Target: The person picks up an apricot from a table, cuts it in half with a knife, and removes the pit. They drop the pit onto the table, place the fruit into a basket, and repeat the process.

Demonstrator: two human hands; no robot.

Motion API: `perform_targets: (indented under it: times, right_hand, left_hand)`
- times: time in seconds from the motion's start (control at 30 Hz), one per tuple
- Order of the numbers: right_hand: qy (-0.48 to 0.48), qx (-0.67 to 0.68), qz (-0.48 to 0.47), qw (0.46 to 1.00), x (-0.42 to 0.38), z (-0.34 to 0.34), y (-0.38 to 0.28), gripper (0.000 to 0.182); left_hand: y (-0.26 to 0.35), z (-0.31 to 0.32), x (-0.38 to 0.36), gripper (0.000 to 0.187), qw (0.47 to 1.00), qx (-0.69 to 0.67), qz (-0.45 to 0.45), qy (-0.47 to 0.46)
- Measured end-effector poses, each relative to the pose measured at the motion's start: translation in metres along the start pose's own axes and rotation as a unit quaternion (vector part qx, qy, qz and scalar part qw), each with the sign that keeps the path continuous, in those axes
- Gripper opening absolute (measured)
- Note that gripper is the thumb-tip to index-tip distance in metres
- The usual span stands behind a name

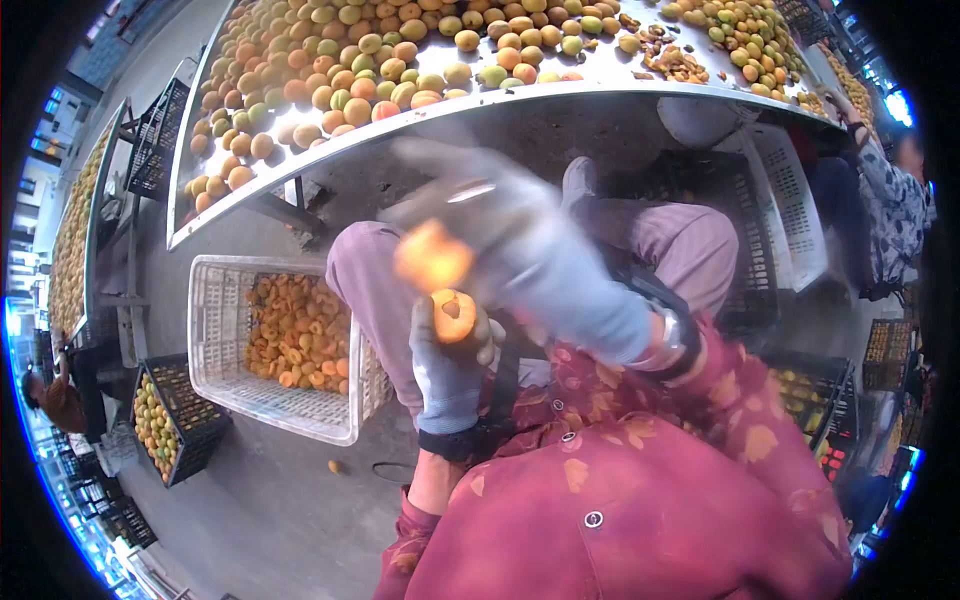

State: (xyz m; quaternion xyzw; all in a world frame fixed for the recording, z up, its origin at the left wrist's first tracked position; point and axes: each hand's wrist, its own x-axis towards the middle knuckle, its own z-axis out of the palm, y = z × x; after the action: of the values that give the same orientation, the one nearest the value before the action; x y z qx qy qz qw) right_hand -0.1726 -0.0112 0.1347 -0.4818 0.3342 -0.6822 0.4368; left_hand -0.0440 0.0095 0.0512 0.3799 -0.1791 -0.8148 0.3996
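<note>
My left hand (pixel 450 365), in a grey-blue glove, holds a cut apricot half (pixel 453 316) with its hollow facing up. Blurred by motion, my right hand (pixel 480 205) is gloved too and passes just above and to the right of it. A smeared orange apricot piece (pixel 432 257) shows at the lower edge of my right hand; whether the fingers grip it is unclear. Something thin and shiny (pixel 472 191) lies across the right glove, too blurred to name. Left of my knee, a white crate (pixel 275 411) contains many orange apricot halves (pixel 300 335).
A metal table (pixel 400 118) heaped with whole apricots (pixel 345 75) spans the top. Black crates stand at the lower left (pixel 205 425) and right (pixel 810 385). A white crate (pixel 790 205) leans beyond my right knee. Other people (pixel 885 200) are at the far right and left.
</note>
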Motion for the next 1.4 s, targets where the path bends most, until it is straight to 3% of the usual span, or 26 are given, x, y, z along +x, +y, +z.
perform_targets:
  times: [0.03,0.07,0.1,0.17,0.23,0.3,0.33,0.4,0.57,0.63,0.77,0.83,0.9,0.93,0.97,1.03,1.1,1.17,1.2,1.23,1.3,1.33,1.4]
  right_hand:
    - [-0.029,-0.074,0.191,0.978,0.018,0.024,-0.029,0.064]
    - [-0.005,-0.211,0.053,0.976,0.021,0.037,-0.013,0.052]
    - [-0.009,-0.209,0.05,0.977,0.024,0.037,-0.012,0.052]
    - [0.064,0.086,0.031,0.994,0.031,0.033,-0.011,0.049]
    - [0.094,0.08,0.07,0.99,0.023,0.014,-0.017,0.038]
    - [0.176,0.058,0.133,0.974,0.013,-0.003,-0.025,0.02]
    - [0.178,0.057,0.133,0.973,0.011,0.001,-0.023,0.02]
    - [0.273,0.045,0.122,0.953,0.008,0.02,-0.019,0.025]
    - [0.229,0.091,0.106,0.964,-0.014,0.025,0.014,0.026]
    - [0.258,0.081,0.121,0.955,-0.017,0.029,0.017,0.027]
    - [0.22,0.097,0.195,0.951,-0.02,0.021,0.022,0.026]
    - [0.184,0.018,0.241,0.953,-0.022,0.007,0.017,0.022]
    - [0.052,-0.215,0.403,0.888,-0.024,-0.004,0.003,0.017]
    - [0.008,-0.32,0.343,0.883,-0.026,-0.007,-0.002,0.015]
    - [0.009,-0.321,0.343,0.883,-0.029,-0.011,-0.003,0.015]
    - [-0.067,-0.372,0.131,0.916,-0.035,-0.015,-0.004,0.015]
    - [-0.079,-0.383,0.138,0.91,-0.04,-0.01,-0.011,0.022]
    - [0.045,-0.211,0.298,0.93,-0.042,-0.003,-0.011,0.02]
    - [-0.057,-0.338,0.129,0.931,-0.042,-0.007,-0.002,0.021]
    - [-0.056,-0.338,0.13,0.931,-0.047,-0.008,-0.001,0.021]
    - [0.046,-0.208,0.204,0.955,-0.053,0.0,-0.006,0.021]
    - [-0.016,-0.281,0.11,0.953,-0.055,-0.003,-0.003,0.021]
    - [0.032,-0.24,0.156,0.957,-0.06,0.004,-0.003,0.021]
  left_hand:
    - [0.0,0.002,-0.005,0.057,1.0,0.001,0.001,-0.001]
    - [0.003,0.004,-0.009,0.055,0.998,0.028,-0.002,0.058]
    - [0.006,0.006,-0.01,0.053,0.992,0.052,-0.002,0.118]
    - [0.01,-0.002,-0.006,0.056,0.996,0.006,0.014,0.085]
    - [0.012,-0.019,0.001,0.061,0.993,0.089,0.027,-0.071]
    - [0.006,-0.02,0.002,0.064,0.994,0.092,0.025,-0.061]
    - [0.005,-0.018,0.002,0.062,0.995,0.079,0.023,-0.052]
    - [0.005,-0.017,0.001,0.061,0.997,0.067,0.021,-0.043]
    - [0.008,-0.029,0.002,0.05,0.996,0.056,-0.023,-0.063]
    - [0.008,-0.031,0.002,0.05,0.997,0.054,-0.03,-0.051]
    - [0.008,-0.034,0.004,0.049,0.998,0.016,-0.02,-0.059]
    - [0.005,-0.037,0.008,0.047,0.999,0.003,-0.013,-0.034]
    - [0.001,-0.041,0.011,0.046,1.0,-0.009,-0.006,-0.009]
    - [-0.002,-0.043,0.012,0.047,1.0,-0.015,0.001,-0.021]
    - [-0.003,-0.043,0.014,0.048,0.999,-0.02,0.009,-0.034]
    - [-0.003,-0.04,0.013,0.052,0.999,0.002,0.024,-0.028]
    - [-0.005,-0.041,0.013,0.057,0.999,0.025,0.039,-0.019]
    - [-0.008,-0.045,0.014,0.064,0.999,0.039,0.025,-0.022]
    - [-0.008,-0.043,0.014,0.064,0.999,0.039,0.024,-0.023]
    - [-0.007,-0.041,0.014,0.063,0.998,0.04,0.036,-0.021]
    - [-0.006,-0.037,0.011,0.063,0.998,0.041,0.046,-0.017]
    - [-0.005,-0.035,0.01,0.063,0.996,0.063,0.065,-0.011]
    - [-0.007,-0.034,0.01,0.062,0.993,0.084,0.084,-0.006]
